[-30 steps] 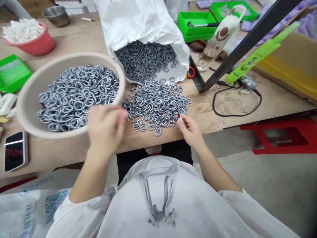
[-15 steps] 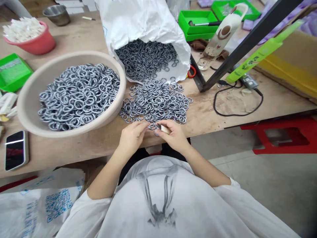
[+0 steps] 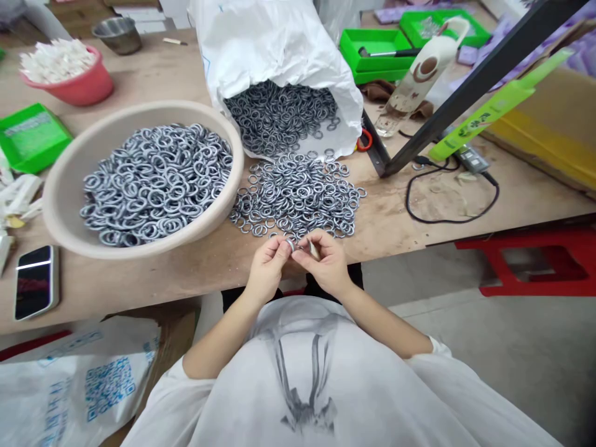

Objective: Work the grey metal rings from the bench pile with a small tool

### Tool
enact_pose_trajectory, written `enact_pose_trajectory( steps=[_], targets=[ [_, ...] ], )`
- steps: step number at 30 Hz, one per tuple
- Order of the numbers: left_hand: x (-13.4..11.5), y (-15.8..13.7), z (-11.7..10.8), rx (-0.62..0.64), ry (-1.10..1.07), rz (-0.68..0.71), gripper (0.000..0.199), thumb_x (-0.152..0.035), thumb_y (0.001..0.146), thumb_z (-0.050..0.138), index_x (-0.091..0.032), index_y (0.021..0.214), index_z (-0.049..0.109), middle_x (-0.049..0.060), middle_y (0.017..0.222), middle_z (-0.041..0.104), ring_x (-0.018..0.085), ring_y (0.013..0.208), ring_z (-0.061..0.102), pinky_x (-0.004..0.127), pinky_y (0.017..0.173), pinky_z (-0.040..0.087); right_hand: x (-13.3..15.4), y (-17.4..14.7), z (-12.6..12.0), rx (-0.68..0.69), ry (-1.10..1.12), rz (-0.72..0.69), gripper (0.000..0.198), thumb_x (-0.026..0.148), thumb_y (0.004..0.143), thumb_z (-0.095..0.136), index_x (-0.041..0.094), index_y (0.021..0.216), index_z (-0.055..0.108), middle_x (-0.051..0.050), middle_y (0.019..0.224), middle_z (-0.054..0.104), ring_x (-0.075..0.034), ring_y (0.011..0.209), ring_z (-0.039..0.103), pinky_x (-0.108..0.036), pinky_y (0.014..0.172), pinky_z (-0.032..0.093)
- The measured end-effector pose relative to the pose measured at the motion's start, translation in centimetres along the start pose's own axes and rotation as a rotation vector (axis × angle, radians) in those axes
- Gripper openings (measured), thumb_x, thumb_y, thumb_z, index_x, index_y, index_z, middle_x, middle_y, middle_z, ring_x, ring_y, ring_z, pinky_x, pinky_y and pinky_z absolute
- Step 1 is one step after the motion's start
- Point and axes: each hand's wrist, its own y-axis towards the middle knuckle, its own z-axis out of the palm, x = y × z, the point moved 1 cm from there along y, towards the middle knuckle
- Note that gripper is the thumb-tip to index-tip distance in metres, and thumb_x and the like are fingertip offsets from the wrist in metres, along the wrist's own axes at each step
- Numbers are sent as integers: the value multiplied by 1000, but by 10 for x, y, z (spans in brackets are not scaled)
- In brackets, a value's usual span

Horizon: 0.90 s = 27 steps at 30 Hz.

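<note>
My left hand (image 3: pixel 265 271) pinches a grey ring (image 3: pixel 291 244) between thumb and fingers at the table's front edge. Close beside it, my right hand (image 3: pixel 329 266) is closed around a small tool with a pale handle (image 3: pixel 314 251); its tip is too small to make out, near the ring. Just beyond my fingers spreads a loose pile of grey rings (image 3: pixel 298 195). Behind the pile, a white sack (image 3: pixel 274 53) lies with its mouth towards me, holding many darker rings (image 3: pixel 279 118). To the left, a large beige basin (image 3: pixel 139 249) holds a heap of similar rings (image 3: pixel 158 180).
A phone (image 3: pixel 33 282) lies at the left edge. Beyond it are a green tray (image 3: pixel 32 161) and a red bowl (image 3: pixel 88 87) of white pieces. On the right stand a dark metal bar (image 3: pixel 437 118), a bottle (image 3: pixel 410 87) and a looped cable (image 3: pixel 442 221). A red stool (image 3: pixel 493 261) is below.
My left hand has moved right, towards my right hand, and now has a ring lifted between its fingers. The tool in my right hand has turned slightly. The whole view has shifted a little.
</note>
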Motion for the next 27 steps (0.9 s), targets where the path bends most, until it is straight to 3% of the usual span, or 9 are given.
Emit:
enact_pose_trajectory(
  steps=[4, 8, 12, 15, 18, 24, 27],
  targets=[
    [-6, -3, 4, 75, -39, -132, 45, -56, 77, 77, -14, 84, 63, 1, 72, 56, 10, 65, 50, 22, 64, 43, 7, 9, -8, 135, -45, -105, 28, 44, 87, 73, 21, 102, 72, -4, 90, 63, -16, 84, 58, -30, 78, 47],
    [-10, -4, 13, 94, -138, -255, 50, -60, 74, 77, -14, 76, 56, -1, 62, 49, 9, 55, 45, 21, 54, 40, 6, 13, -5, 65, -35, -77, 30, 49, 88, 70, 20, 93, 70, -3, 85, 61, -16, 81, 58, -31, 76, 47],
    [-13, -4, 16, 90, -168, -234, 51, -57, 76, 76, -16, 67, 47, -3, 59, 42, 8, 52, 39, 21, 51, 37, 7, 15, -9, 152, 7, 88, 44, 60, 96, 52, 19, 86, 62, -3, 79, 60, -16, 73, 56, -30, 69, 45],
    [-14, -3, 14, 44, -165, -236, 51, -58, 76, 75, -16, 69, 47, -3, 60, 42, 8, 53, 39, 21, 52, 38, 15, 13, -16, 295, -173, 8, 51, 60, 101, 40, 18, 79, 58, -3, 74, 60, -15, 70, 55, -29, 66, 41],
    [-13, -2, 13, -1, -158, -271, 54, -60, 70, 79, -17, 72, 47, -4, 61, 44, 8, 54, 41, 21, 53, 40, 22, 7, -18, 355, -370, -104, 52, 55, 103, 38, 18, 73, 59, -4, 72, 60, -15, 70, 54, -28, 64, 38],
    [-10, -4, 12, 45, -112, -238, 54, -62, 72, 77, -16, 73, 49, -3, 61, 45, 8, 54, 40, 21, 54, 39, 18, 6, -17, 371, -482, -108, 53, 54, 104, 37, 18, 73, 61, -4, 72, 61, -14, 69, 54, -28, 63, 35],
    [-10, -12, 6, 216, -6, -167, 49, -59, 84, 67, -15, 69, 52, 0, 61, 47, 10, 57, 44, 23, 58, 40, 5, 16, -26, 252, -563, -9, 54, 56, 103, 37, 19, 68, 54, -1, 63, 54, -13, 60, 48, -28, 59, 30]
  ],
)
